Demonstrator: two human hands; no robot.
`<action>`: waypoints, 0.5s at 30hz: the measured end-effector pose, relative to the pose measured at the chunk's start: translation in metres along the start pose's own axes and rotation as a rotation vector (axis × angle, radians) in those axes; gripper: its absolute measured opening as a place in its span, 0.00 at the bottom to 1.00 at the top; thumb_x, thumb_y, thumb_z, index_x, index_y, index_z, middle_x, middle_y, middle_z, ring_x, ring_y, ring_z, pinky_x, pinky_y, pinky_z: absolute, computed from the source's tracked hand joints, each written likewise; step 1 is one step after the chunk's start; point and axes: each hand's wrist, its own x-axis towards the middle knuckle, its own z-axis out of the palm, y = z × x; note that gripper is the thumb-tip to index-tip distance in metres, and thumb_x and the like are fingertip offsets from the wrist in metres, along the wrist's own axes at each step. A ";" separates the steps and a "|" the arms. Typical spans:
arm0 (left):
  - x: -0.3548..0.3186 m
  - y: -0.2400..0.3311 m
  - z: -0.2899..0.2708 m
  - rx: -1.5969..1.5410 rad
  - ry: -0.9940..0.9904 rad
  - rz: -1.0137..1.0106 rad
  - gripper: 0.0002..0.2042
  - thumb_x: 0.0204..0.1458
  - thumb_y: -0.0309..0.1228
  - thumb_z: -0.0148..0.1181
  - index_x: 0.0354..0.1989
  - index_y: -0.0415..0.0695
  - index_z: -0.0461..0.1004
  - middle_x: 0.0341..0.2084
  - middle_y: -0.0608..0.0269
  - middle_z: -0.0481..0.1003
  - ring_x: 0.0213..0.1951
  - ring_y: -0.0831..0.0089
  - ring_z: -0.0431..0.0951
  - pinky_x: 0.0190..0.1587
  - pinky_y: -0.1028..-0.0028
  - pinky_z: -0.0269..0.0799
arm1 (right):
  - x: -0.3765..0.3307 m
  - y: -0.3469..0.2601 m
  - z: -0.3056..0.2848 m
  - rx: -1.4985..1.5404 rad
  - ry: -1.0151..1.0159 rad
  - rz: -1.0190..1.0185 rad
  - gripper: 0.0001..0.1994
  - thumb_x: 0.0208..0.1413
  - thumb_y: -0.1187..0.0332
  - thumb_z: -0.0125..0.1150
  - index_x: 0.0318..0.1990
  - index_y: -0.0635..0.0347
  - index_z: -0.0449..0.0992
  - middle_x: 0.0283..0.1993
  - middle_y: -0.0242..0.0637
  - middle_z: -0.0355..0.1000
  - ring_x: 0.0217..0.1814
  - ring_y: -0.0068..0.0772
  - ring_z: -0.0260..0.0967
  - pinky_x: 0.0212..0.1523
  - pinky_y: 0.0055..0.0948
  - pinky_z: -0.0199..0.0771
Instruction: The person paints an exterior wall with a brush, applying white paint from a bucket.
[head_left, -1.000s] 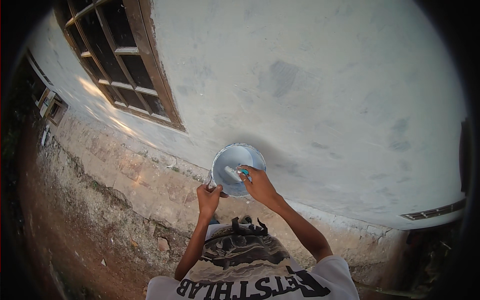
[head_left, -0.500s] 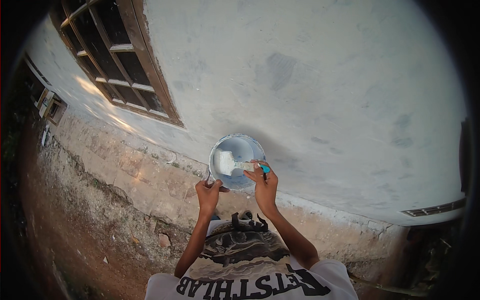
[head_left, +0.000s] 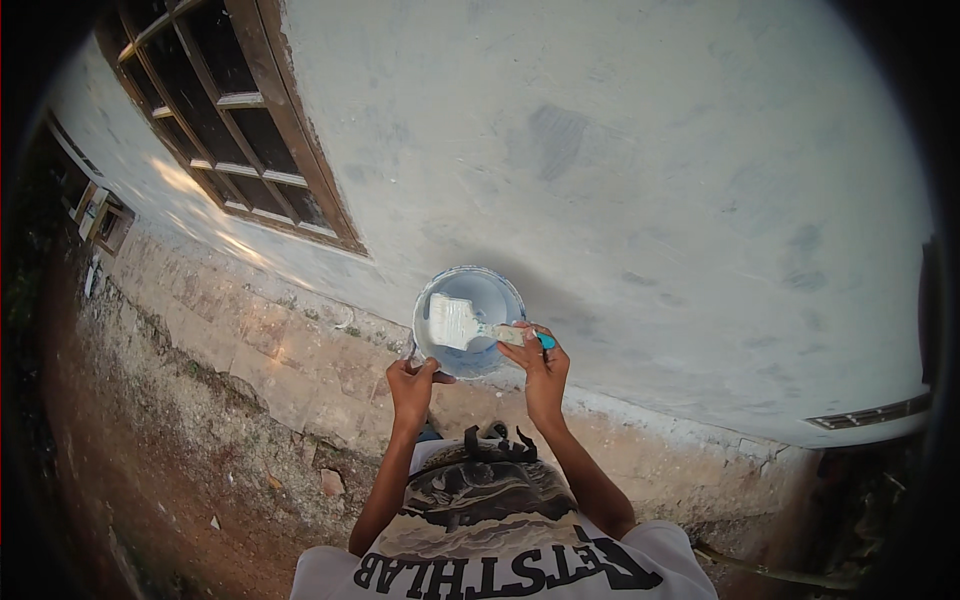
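My left hand is closed on the near left rim of a round paint bucket, whose inside is smeared with white and pale blue. A wide paintbrush lies across the bucket's mouth, its bristles coated in white paint and pointing left. Its pale, paint-flecked handle has a turquoise end. The fingers of my right hand grip that handle over the right side of the rim. How much paint is in the bucket I cannot tell.
A pale wall with grey patches rises just beyond the bucket. To the left is a brown-framed window. Below runs a worn paved ledge with a crumbling edge, then bare soil. A low vent sits at right.
The brush has shifted slightly left in the bucket's mouth, with more of its handle showing. My right hand has moved a little right and down; the bucket and left hand moved slightly left.
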 end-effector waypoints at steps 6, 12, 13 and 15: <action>0.001 -0.004 0.000 0.018 -0.031 0.035 0.08 0.51 0.20 0.54 0.34 0.23 0.70 0.26 0.50 0.76 0.22 0.59 0.81 0.27 0.69 0.78 | 0.000 0.004 0.005 -0.026 0.008 -0.018 0.15 0.65 0.64 0.49 0.45 0.72 0.70 0.47 0.44 0.70 0.44 0.43 0.76 0.49 0.35 0.79; 0.002 -0.001 0.003 0.031 -0.040 0.020 0.08 0.51 0.20 0.54 0.34 0.24 0.70 0.25 0.51 0.76 0.22 0.60 0.81 0.27 0.69 0.78 | -0.001 0.005 0.010 0.042 0.038 0.039 0.15 0.65 0.64 0.50 0.45 0.72 0.70 0.46 0.45 0.70 0.45 0.43 0.76 0.49 0.35 0.79; 0.003 -0.001 0.003 0.073 -0.040 0.015 0.08 0.51 0.20 0.54 0.34 0.24 0.70 0.25 0.50 0.76 0.22 0.60 0.81 0.27 0.69 0.78 | 0.000 0.006 0.009 0.042 0.038 0.040 0.15 0.65 0.64 0.50 0.45 0.72 0.70 0.46 0.45 0.70 0.45 0.43 0.76 0.49 0.35 0.79; 0.005 -0.003 0.001 0.114 -0.038 0.011 0.08 0.51 0.20 0.54 0.34 0.24 0.70 0.25 0.50 0.76 0.22 0.60 0.81 0.27 0.69 0.78 | 0.002 0.008 0.006 0.161 0.100 0.073 0.15 0.64 0.65 0.50 0.45 0.73 0.69 0.45 0.47 0.70 0.46 0.45 0.75 0.50 0.37 0.79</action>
